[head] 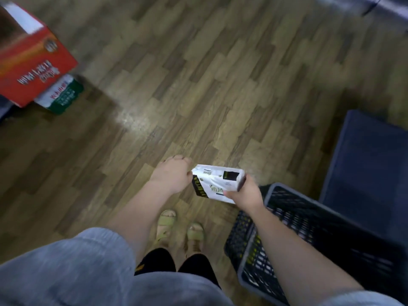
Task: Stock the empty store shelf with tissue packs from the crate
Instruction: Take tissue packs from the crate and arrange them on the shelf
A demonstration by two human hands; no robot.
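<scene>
A white tissue pack [215, 183] with black and yellow print hangs above the wooden floor in front of me. My right hand [245, 195] grips its right end, thumb on top. My left hand [173, 175] is at the pack's left end with fingers curled downward; whether it touches the pack is unclear. The dark lattice crate [293, 235] stands on the floor under my right forearm, and its contents are blurred. No shelf shows in this view.
A red carton [33, 62] lies on a green and white carton [60, 96] at the upper left. A dark blue flat box or crate [371, 164] sits at the right. My feet in sandals [178, 228] stand on the wood floor [198, 85].
</scene>
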